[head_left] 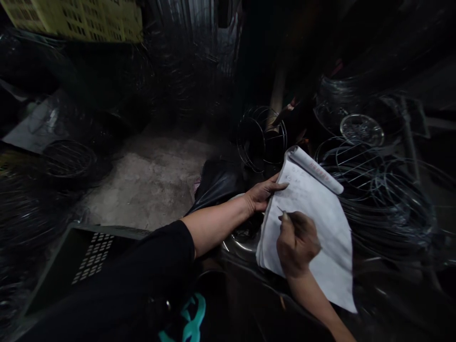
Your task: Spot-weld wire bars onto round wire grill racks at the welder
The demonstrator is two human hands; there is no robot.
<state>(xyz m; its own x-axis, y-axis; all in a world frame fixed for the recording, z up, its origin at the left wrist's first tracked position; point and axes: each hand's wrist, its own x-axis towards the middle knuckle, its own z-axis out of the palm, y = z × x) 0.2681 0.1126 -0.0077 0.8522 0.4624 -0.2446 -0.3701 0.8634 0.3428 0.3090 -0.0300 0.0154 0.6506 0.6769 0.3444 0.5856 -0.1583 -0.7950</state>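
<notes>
Notepad: a white notepad (320, 213) is lying tilted over a dark heap low in the middle-right of the view; its long axis is running from the upper left, where turned-back pages are rolling into a curl, down to the lower right; faint writing is showing near the top, too small to read.
Left hand: the left hand (261, 194) is reaching in from the left and resting on the pad's left edge; its fingers (280, 186) are lying stretched out and flat, pressing on the paper rather than closing round it.
Right hand: the right hand (297, 242) is coming up from below and sitting over the middle of the sheet; its fingers are clenching round a thin pen (285, 213).
Pen: it is slanting up and to the left, its tip touching the paper just beside the left hand's wrist side; the page is lying directly under the tip.
Nearer hand: both are touching the pad; the right is covering more of it.
Surroundings: wire rings (384, 190) are lying piled to the right of the pad; a round wire frame (261, 137) is standing just above it; a dark perforated crate (89, 256) is sitting at the lower left; a bare concrete floor (149, 180) is showing between; a yellow crate (78, 19) is sitting at the top left.
</notes>
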